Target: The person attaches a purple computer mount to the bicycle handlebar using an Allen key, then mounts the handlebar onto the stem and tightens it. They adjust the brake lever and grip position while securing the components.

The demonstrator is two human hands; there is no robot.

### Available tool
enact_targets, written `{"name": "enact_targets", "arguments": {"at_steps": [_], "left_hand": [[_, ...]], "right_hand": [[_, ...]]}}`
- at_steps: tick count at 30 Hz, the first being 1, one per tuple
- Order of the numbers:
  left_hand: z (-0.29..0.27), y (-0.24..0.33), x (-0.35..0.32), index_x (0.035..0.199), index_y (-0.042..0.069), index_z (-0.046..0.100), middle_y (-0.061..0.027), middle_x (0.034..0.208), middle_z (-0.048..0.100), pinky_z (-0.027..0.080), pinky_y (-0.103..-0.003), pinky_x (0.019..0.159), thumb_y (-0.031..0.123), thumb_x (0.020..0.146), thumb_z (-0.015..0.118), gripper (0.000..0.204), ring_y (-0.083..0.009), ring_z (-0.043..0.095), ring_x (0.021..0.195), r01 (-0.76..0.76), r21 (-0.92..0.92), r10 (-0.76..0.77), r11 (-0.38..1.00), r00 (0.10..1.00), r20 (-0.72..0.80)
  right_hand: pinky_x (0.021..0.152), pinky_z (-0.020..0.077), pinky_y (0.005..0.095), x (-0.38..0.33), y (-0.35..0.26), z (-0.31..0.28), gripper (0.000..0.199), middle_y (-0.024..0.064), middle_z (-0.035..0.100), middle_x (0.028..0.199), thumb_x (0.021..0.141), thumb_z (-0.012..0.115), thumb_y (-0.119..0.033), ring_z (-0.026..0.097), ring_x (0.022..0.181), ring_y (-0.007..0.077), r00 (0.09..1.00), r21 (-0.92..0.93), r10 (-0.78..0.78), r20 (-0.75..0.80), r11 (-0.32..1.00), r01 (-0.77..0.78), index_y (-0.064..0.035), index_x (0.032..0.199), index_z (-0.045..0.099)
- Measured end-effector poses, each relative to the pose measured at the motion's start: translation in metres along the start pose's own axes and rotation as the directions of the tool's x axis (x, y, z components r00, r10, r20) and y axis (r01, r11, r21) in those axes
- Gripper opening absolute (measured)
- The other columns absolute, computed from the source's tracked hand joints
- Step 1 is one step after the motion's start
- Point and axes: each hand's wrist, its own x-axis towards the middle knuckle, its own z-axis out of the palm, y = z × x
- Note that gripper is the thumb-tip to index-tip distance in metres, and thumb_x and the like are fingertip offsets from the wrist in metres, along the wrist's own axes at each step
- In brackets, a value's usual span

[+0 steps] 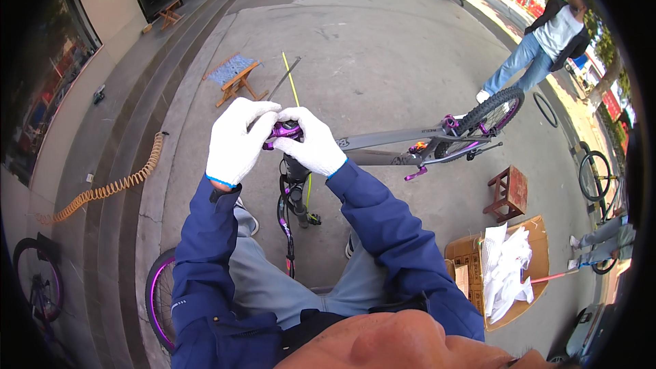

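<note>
Both my hands wear white gloves and meet at the front end of a grey bicycle frame point(393, 139). My left hand point(236, 140) pinches a purple metal bicycle part point(283, 131) from the left, thumb and fingers closed on it. From the right, my right hand point(313, 142) grips the same part, its fingers curled over the top. Gloves cover much of the part, so its exact kind is unclear. Below it hangs a black handlebar point(284, 222) with purple markings, turned lengthwise between my legs. The rear wheel point(488, 123) is on the frame at the right.
A wheel with a purple rim point(160, 294) stands by my left leg. Ahead is a folding stool point(236, 78). On the right are a red wooden stool point(507, 193) and a cardboard box point(536, 287) with white wrapping. A coiled orange hose point(113, 188) crosses the steps. A person point(547, 41) stands beyond the rear wheel.
</note>
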Motion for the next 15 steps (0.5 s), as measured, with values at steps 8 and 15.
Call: {"name": "enact_targets", "arguments": {"at_steps": [8,15], "left_hand": [[-0.012,-0.021,-0.014,0.108,-0.001,0.079,-0.0062,0.089,0.071,0.052,-0.030,0.075,0.017,0.106,0.077,0.018,-0.0108,0.064,0.082,0.259,0.196,-0.267,0.946,0.964,0.014],[-0.010,-0.014,-0.005,0.128,0.004,0.082,-0.0058,0.102,0.076,0.054,-0.030,0.084,0.015,0.108,0.072,0.025,-0.0133,0.070,0.093,0.139,-0.091,-0.137,0.986,0.990,0.024]], "right_hand": [[0.106,0.0574,0.0355,-0.002,0.011,0.000,0.056,0.0094,0.074,0.131,0.091,0.091,-0.014,0.072,0.119,0.0190,1.000,0.056,-0.017,0.021,0.998,0.016,-0.0086,0.140,0.064],[0.106,0.0584,0.0353,-0.001,0.013,0.004,0.055,0.0112,0.076,0.131,0.091,0.090,-0.013,0.074,0.119,0.0192,1.000,0.085,0.004,0.003,0.996,-0.004,-0.0075,0.139,0.064]]}}
